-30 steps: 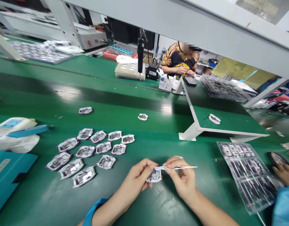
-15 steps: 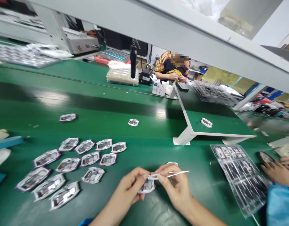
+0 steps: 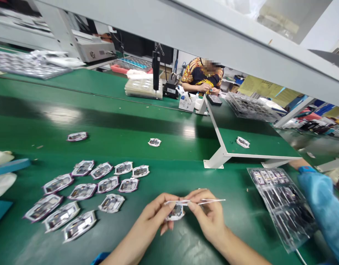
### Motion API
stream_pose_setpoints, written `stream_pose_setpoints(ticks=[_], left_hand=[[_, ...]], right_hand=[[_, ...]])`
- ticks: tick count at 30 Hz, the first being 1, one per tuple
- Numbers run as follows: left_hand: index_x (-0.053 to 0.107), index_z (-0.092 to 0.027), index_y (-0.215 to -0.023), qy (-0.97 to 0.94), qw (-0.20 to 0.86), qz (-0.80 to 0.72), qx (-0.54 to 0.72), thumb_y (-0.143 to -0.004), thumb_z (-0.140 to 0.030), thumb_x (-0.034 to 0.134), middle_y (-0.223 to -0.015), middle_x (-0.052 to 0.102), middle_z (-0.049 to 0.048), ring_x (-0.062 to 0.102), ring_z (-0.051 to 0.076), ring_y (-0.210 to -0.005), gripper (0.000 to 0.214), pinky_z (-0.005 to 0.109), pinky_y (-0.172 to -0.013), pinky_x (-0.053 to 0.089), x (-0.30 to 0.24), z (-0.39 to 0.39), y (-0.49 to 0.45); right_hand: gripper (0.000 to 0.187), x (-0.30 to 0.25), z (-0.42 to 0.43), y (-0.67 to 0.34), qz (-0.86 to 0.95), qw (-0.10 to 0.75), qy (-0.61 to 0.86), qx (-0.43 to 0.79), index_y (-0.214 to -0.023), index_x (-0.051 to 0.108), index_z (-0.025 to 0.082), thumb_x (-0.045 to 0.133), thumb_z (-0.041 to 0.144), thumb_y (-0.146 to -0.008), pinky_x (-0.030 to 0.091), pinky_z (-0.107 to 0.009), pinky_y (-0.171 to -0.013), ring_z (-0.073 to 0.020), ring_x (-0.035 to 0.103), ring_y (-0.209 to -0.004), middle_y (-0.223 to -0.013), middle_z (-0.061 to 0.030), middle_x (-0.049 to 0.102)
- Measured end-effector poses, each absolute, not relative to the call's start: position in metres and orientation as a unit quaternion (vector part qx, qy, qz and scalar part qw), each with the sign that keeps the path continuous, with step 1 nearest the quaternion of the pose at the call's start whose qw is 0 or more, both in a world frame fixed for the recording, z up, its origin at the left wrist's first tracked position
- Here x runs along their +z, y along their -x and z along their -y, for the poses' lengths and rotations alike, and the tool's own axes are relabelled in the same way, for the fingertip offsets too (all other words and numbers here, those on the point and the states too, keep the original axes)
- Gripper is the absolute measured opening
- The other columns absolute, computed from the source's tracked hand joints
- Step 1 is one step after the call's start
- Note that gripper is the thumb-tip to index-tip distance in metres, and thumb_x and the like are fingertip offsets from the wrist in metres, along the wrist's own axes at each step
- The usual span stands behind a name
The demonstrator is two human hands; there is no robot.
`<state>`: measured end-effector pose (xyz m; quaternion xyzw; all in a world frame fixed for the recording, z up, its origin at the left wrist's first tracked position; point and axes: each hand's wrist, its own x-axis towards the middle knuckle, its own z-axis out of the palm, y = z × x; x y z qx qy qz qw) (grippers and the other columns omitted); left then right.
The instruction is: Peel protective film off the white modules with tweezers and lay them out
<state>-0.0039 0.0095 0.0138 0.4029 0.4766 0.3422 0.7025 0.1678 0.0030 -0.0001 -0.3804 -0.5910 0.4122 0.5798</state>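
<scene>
Left hand [image 3: 155, 213] closed in a pinch, thumb and fingers gripping a small white-edged module [image 3: 175, 212] from its left side. Module held just above the green workbench [image 3: 169, 125], in front of the person and between both hands. Its exact contact points are partly hidden by the fingers.

Right hand [image 3: 209, 213] also closed, holding slim tweezers [image 3: 213, 201] between thumb and fingers. The tweezers lie nearly level, tips toward the top edge of the module, where a thin white strip [image 3: 176, 202] runs across. Whether the tips have hold of the strip: cannot tell.

Around the hands: twelve more modules [image 3: 83, 191] lie flat in loose rows on the bench, left of the hands and well clear of them. Three single modules sit farther off: one [image 3: 77, 136] and one [image 3: 154, 142] on the bench beyond, one [image 3: 243, 142] on a raised green shelf [image 3: 252, 145] held by a white bracket [image 3: 217, 160].

To the right, a clear plastic sheet of parts [image 3: 281, 206] lies on the bench. Just beside it, a co-worker's arm in a blue sleeve [image 3: 321, 206] crosses the right edge of the view.

Far side: a second co-worker [image 3: 202, 73] sits with both hands together at the bench, past a hanging black screwdriver [image 3: 156, 70] and a stack of clear trays [image 3: 140, 88]. A grey overhead beam [image 3: 186, 33] crosses the top of the view, partly blocking the far end of the room.
</scene>
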Motion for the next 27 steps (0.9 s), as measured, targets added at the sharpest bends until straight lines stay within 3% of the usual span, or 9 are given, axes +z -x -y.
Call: stream_pose_setpoints(ticks=[11,19,27], left_hand=[[0.062,-0.016,-0.1,-0.462,0.691,-0.463,0.309,-0.086,-0.043,0.056,-0.064,0.056,-0.002,0.047,0.013,-0.058,0.031,0.022,-0.052,0.035,0.0089,-0.0092,0.0076],[0.058,-0.015,-0.099,-0.471,0.69,-0.472,0.283,-0.081,-0.047,0.055,-0.062,0.055,-0.0024,0.046,0.013,-0.055,0.037,0.023,-0.051,0.033,0.0081,-0.0103,0.0054],[0.06,-0.015,-0.101,-0.476,0.689,-0.469,0.28,-0.08,-0.047,0.054,-0.063,0.056,-0.002,0.047,0.014,-0.057,0.039,0.024,-0.051,0.034,0.0084,-0.0092,0.0051]], right_hand=[[0.011,-0.0051,-0.005,-0.1682,0.584,0.59,0.344,0.439,-0.093,0.068,0.024,0.066,0.014,-0.088,0.056,-0.031,-0.077,-0.0178,0.07,-0.084,-0.091,-0.0045,0.072],[0.014,-0.0081,-0.0054,-0.1681,0.574,0.593,0.338,0.453,-0.092,0.068,0.024,0.068,0.011,-0.086,0.057,-0.029,-0.076,-0.0166,0.071,-0.083,-0.089,-0.0027,0.072],[0.01,-0.007,-0.0063,-0.1677,0.527,0.596,0.358,0.488,-0.089,0.068,0.024,0.068,0.014,-0.087,0.057,-0.025,-0.067,-0.0156,0.072,-0.077,-0.086,-0.0013,0.072]])
